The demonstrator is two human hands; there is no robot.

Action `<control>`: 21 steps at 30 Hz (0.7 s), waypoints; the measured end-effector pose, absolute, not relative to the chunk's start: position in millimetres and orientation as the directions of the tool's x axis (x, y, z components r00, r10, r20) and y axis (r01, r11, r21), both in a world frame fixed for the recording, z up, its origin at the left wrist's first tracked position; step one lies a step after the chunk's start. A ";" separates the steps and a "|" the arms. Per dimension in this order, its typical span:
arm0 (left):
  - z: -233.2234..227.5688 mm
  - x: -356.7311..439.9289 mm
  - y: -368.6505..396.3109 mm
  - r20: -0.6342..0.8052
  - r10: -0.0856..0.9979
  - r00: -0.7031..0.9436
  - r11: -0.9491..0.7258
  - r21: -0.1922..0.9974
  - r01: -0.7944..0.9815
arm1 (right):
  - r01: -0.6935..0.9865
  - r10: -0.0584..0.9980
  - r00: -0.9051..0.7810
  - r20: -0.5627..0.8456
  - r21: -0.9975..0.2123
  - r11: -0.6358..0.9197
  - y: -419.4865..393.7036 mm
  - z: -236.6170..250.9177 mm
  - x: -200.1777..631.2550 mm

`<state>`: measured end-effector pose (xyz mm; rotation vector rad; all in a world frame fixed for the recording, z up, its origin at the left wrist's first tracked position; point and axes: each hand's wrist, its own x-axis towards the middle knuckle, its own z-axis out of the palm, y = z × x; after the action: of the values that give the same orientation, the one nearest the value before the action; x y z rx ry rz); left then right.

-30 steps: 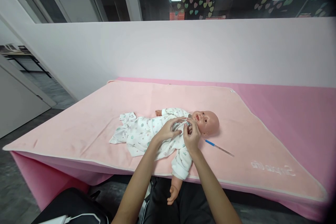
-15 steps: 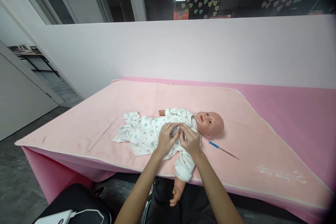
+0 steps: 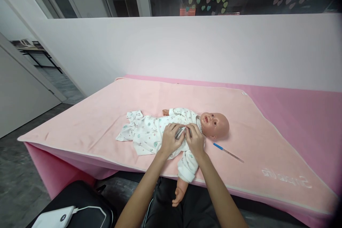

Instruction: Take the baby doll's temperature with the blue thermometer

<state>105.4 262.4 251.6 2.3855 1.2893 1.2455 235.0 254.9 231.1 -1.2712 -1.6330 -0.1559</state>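
Observation:
A baby doll (image 3: 215, 126) lies on its back on the peach mat, its head to the right. It wears a white patterned outfit (image 3: 146, 131), and one arm (image 3: 180, 191) hangs over the near edge. Over the doll's chest my left hand (image 3: 171, 139) is closed with fingers bent around a small whitish, shiny thing (image 3: 180, 133), partly hidden, whose kind I cannot make out. Close beside it, my right hand (image 3: 195, 139) has its fingertips pinched at the thing's right end. Right of my hands lies a thin stick with a blue end (image 3: 228, 152).
The peach mat (image 3: 93, 121) covers most of a table with a pink cloth (image 3: 307, 114). A white wall (image 3: 187, 50) stands behind it. At the lower left a white device (image 3: 55, 217) with a cable rests on a black surface.
My fingertips have drawn slightly apart, and more of the small shiny thing shows between my hands. The view has tilted slightly. The doll and the stick stay in place.

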 end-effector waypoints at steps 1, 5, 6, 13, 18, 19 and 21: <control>251.4 105.3 262.3 0.597 0.750 0.283 -0.617 0.479 0.625 | 0.772 0.645 0.082 0.759 -0.458 0.441 255.4 230.7 235.1; 249.5 105.1 263.1 0.611 0.740 0.281 -0.623 0.466 0.628 | 0.759 0.622 0.092 0.778 -0.459 0.461 257.2 229.3 235.3; 249.3 105.1 263.3 0.609 0.741 0.283 -0.622 0.463 0.632 | 0.755 0.624 0.093 0.776 -0.463 0.464 257.6 229.1 235.2; 252.2 105.1 261.2 0.566 0.776 0.280 -0.583 0.472 0.661 | 0.696 0.657 0.097 0.747 -0.523 0.491 256.7 232.8 235.4; 252.9 105.5 258.9 0.581 0.768 0.269 -0.590 0.477 0.652 | 0.714 0.697 0.048 0.715 -0.513 0.477 251.4 239.2 236.1; 252.9 105.8 258.8 0.588 0.766 0.261 -0.589 0.478 0.652 | 0.719 0.702 0.049 0.710 -0.513 0.469 251.0 239.9 236.0; 252.8 106.6 259.0 0.595 0.765 0.244 -0.583 0.479 0.656 | 0.727 0.709 0.051 0.704 -0.513 0.457 251.2 240.3 235.8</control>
<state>106.6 259.0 252.8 2.3717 1.3642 1.2561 235.8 251.2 240.3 -1.2583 -1.6627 -0.0224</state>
